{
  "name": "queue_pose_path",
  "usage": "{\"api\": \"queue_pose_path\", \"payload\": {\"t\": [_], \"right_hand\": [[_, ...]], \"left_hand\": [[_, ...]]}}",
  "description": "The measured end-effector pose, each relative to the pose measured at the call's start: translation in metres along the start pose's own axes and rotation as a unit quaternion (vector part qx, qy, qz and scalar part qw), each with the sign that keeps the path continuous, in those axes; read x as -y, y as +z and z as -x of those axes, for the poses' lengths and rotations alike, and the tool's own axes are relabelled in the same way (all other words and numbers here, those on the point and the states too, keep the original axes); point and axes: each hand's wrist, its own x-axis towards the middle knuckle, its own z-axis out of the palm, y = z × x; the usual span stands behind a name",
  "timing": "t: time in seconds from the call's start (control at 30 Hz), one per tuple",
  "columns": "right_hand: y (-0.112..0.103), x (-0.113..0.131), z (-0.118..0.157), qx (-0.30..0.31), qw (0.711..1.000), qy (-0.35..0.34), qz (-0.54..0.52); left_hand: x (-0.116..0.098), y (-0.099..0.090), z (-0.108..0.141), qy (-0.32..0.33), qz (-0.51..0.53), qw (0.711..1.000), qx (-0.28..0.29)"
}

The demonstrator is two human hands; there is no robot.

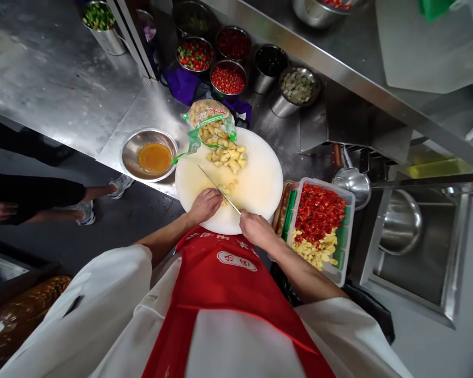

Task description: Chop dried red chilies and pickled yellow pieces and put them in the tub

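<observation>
- In the head view, the round white board (pixel 264 168) sits on the steel counter, just beyond the red apron (pixel 236 291).
- The right hand (pixel 256 229) is clamped around the handle of a knife (pixel 228 200), whose blade slants across the board toward the far left.
- The left hand (pixel 205 205) rests at the board's near left with its fingers bent and close together, right beside the blade; I cannot tell whether a piece is pinched under them.
- A few small yellow bits (pixel 230 187) lie by the blade, apparently cut.
- Farther back on the board is a heap of larger, pale yellow lumps (pixel 230 157), seemingly uncut, at the mouth of a plastic bag (pixel 208 113) with more inside.
- To the right, a clear tub (pixel 350 226) holds chopped red pieces (pixel 321 210) on its far side and pale yellow slices (pixel 315 251) on its near side.
- Judging by this, a fair amount of slicing is done, while the heap and the bag's contents are left.
- At the board's left stands a metal bowl (pixel 130 149) of orange liquid (pixel 154 158).
</observation>
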Motion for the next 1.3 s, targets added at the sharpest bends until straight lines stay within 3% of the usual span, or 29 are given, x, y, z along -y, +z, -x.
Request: {"api": "queue_pose_path", "payload": {"t": [0.07,0.27,0.33,0.5,0.57,0.83,0.9,1.03,1.1,1.3], "right_hand": [[-0.006,0.0,0.0,-0.012,1.0,-0.01,0.003],[-0.016,-0.029,0.065,0.004,0.999,-0.027,-0.016],[-0.01,-0.029,0.06,0.009,1.0,-0.025,-0.013],[0.001,-0.005,-0.009,-0.007,1.0,-0.019,-0.002],[-0.003,-0.001,-0.019,-0.02,0.999,-0.029,0.001],[-0.011,-0.034,0.061,0.019,0.999,-0.029,0.004],[-0.006,-0.032,0.053,0.032,0.999,-0.02,0.008],[-0.001,-0.008,0.0,0.014,1.0,-0.021,0.016],[-0.006,-0.003,-0.012,0.0,0.999,-0.031,0.018],[-0.01,-0.026,0.036,0.008,0.998,-0.054,0.025]], "left_hand": [[0.0,-0.001,0.0,0.004,0.004,1.0,0.005],[-0.002,0.001,0.001,-0.014,0.007,1.0,0.018],[-0.002,0.002,0.001,-0.013,0.005,1.0,0.016],[-0.001,-0.001,0.002,0.011,-0.013,1.0,0.006],[-0.002,-0.002,0.003,0.015,-0.027,0.999,0.006],[-0.007,0.003,0.008,-0.014,-0.033,0.999,0.012],[-0.006,0.003,0.008,-0.009,-0.036,0.999,0.006],[-0.004,0.003,0.01,-0.004,-0.035,0.999,0.012],[-0.005,0.003,0.011,-0.007,-0.031,0.999,0.021],[-0.009,0.005,0.016,-0.033,-0.051,0.998,0.004]]}}
